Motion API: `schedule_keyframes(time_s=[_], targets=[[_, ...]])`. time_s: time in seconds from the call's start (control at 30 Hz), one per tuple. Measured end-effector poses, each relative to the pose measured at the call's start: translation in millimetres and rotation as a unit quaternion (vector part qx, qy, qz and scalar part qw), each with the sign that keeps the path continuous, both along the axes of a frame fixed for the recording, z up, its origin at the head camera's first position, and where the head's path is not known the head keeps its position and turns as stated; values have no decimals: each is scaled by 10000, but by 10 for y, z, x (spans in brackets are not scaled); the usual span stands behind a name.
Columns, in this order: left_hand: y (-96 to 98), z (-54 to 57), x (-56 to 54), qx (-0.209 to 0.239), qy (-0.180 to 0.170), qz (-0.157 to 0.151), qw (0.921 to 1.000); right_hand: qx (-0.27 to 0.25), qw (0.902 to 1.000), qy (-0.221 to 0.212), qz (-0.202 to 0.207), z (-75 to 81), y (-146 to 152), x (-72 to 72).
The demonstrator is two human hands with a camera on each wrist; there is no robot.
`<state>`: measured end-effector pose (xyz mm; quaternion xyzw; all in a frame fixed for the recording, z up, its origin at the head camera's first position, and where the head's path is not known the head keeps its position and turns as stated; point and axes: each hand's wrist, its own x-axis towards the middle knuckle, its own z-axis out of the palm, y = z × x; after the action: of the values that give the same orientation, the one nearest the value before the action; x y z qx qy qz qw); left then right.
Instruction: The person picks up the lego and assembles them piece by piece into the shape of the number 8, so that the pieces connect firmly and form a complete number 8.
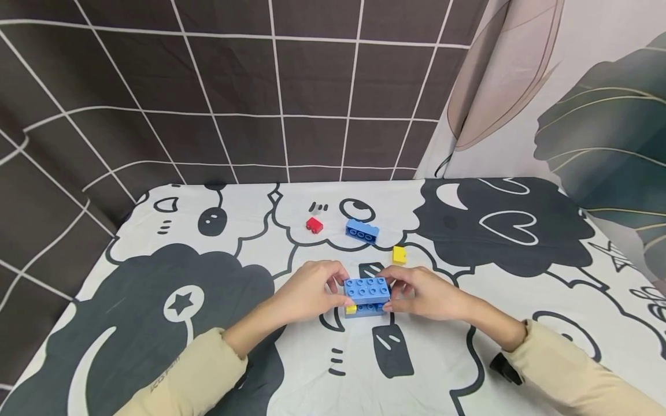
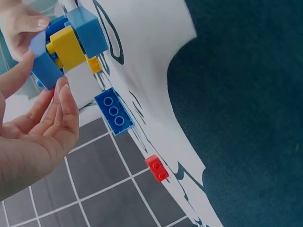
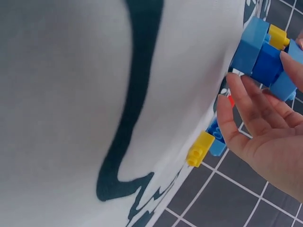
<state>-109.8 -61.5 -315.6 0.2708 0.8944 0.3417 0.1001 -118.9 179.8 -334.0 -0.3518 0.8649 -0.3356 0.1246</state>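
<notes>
Both hands hold a light blue building brick (image 1: 366, 290) over a small stack. At its left end my left hand (image 1: 315, 290) pinches it between thumb and fingers. The right hand (image 1: 428, 293) grips the other end with curled fingers. Underneath, a second light blue brick (image 2: 89, 30) lies on the cloth, carrying a yellow brick (image 2: 69, 48) at the left and a darker blue brick (image 3: 266, 64) at the right. Studs of the yellow brick show in a narrow gap below the held brick in the left wrist view.
Beyond the hands lie a small red brick (image 1: 314, 225), a blue brick (image 1: 362, 231) tipped with its hollow underside showing, and a small yellow brick (image 1: 399, 255). A black-and-white patterned cloth (image 1: 312, 381) covers the surface. A dark gridded curtain (image 1: 317, 75) hangs behind it.
</notes>
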Motion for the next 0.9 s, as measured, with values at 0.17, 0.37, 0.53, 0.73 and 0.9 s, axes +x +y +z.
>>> schedule_keyframes(time_s=[0.17,0.37,0.53,0.73,0.9], targets=[[-1,-2,9,-11,65,-37,10000,128,9998,122,-98,50,27,18],[-9,-1,26,10,142,-67,9999,41,9997,219,-91,90,32,31],[-13,-5,32,37,162,-113,9998,41,9994,357,-22,106,31,39],[-19,2,38,73,120,-187,9997,25,9992,397,11,134,31,54],[-21,4,36,46,87,-203,9997,-15,9989,459,53,117,35,64]])
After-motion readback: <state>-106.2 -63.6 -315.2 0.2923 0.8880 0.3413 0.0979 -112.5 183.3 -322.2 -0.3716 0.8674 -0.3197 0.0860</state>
